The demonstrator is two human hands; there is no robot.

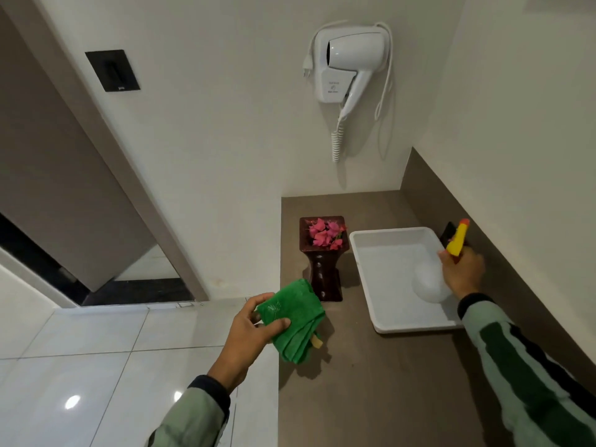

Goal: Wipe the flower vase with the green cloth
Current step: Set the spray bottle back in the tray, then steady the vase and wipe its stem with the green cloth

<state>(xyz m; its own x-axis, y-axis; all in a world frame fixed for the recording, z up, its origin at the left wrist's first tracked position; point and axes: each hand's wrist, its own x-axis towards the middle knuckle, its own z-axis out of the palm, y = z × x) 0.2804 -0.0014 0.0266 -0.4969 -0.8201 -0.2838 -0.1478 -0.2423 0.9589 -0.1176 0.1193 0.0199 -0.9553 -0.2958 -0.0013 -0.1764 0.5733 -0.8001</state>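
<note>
A dark brown wooden flower vase (323, 272) with pink flowers (325, 233) in its square top stands upright on the brown counter (371, 382), near its left edge. My left hand (251, 330) holds a folded green cloth (295, 322) just in front of the vase's base, a little above the counter and apart from the vase. My right hand (462, 272) grips a spray bottle (432, 283) with a clear body and a yellow and orange nozzle, over the right side of the white tray (364, 253).
The white tray lies to the right of the vase, against the counter's back wall. A white hair dryer (350, 62) with a coiled cord hangs on the wall above. White floor tiles (96, 350) and a doorway lie to the left of the counter.
</note>
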